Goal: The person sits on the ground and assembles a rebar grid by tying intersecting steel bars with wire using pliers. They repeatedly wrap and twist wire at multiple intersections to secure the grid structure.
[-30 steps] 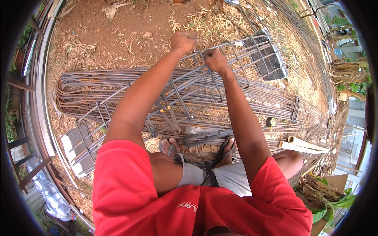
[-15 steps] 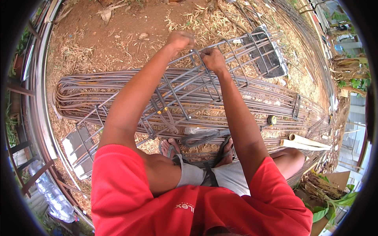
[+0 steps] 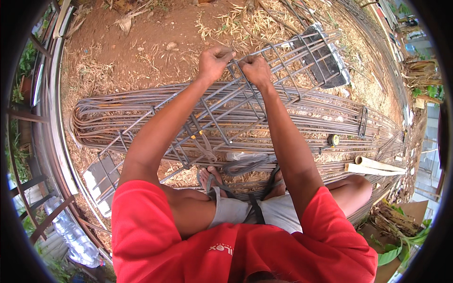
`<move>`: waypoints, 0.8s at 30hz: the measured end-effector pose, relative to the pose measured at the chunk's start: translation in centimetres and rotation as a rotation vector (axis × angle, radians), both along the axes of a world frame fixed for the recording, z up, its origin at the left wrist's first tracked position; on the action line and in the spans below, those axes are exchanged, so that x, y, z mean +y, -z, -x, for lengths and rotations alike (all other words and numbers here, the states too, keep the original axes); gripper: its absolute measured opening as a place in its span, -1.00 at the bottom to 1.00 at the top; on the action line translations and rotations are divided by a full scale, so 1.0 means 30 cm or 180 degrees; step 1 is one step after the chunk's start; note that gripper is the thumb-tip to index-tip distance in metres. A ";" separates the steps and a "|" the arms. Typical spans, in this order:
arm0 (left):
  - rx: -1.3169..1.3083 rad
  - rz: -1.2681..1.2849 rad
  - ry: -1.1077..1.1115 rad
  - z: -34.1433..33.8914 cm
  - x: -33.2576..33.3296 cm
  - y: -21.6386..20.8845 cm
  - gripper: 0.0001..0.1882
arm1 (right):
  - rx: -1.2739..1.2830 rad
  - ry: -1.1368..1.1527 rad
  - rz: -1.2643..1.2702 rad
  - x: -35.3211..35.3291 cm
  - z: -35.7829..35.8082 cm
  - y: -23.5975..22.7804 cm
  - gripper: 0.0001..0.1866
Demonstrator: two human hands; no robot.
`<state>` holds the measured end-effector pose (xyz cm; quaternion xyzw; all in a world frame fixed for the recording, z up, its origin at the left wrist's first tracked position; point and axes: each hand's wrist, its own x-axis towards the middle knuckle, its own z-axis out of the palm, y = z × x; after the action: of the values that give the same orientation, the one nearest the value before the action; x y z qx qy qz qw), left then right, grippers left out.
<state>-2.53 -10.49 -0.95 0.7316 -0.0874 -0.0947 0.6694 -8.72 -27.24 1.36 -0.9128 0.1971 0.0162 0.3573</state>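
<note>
A rebar cage (image 3: 222,115) of long bars and square stirrups slants across in front of me. At its far edge my left hand (image 3: 214,61) is closed, thumb and fingertips pinched together beside a stirrup corner; whatever they pinch is too small to make out. My right hand (image 3: 256,70) is closed just to the right, its curled fingers against the cage's far bar near the same stirrup. Whether it grips the bar or a thin wire there is hidden. Pincers (image 3: 203,139) with yellow-banded handles lie below the cage, nearer to me.
Many bent bars (image 3: 104,113) lie on the ground under the cage. Blocks, one dark (image 3: 325,70) and one pale-edged (image 3: 98,181), sit at its ends. A coil of thin wire (image 3: 247,166) lies by my feet. To the right are a tape measure (image 3: 333,140), loose stirrups (image 3: 363,121) and pale tubes (image 3: 373,167).
My left hand has come down toward me at the far edge of the cage, still pinched. My right hand has stayed nearly in place. The whole view has shifted slightly.
</note>
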 end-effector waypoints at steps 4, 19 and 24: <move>-0.0252 -0.0422 -0.0125 0.009 -0.029 0.007 -0.74 | 0.0000 0.0021 -0.0143 -0.003 0.000 0.001 -0.63; -0.1812 -0.1004 0.0684 0.055 0.005 -0.002 -0.65 | -0.0237 0.0512 -0.0363 -0.012 0.029 -0.057 -0.77; -0.2179 -0.1338 0.0745 0.060 0.006 -0.008 -0.65 | -0.0176 0.0739 -0.2347 -0.033 0.034 -0.122 -0.76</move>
<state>-4.32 -10.32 -0.72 0.8267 -0.3662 0.0627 0.4225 -9.74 -28.23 5.02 -0.6948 0.2703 0.0207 0.6661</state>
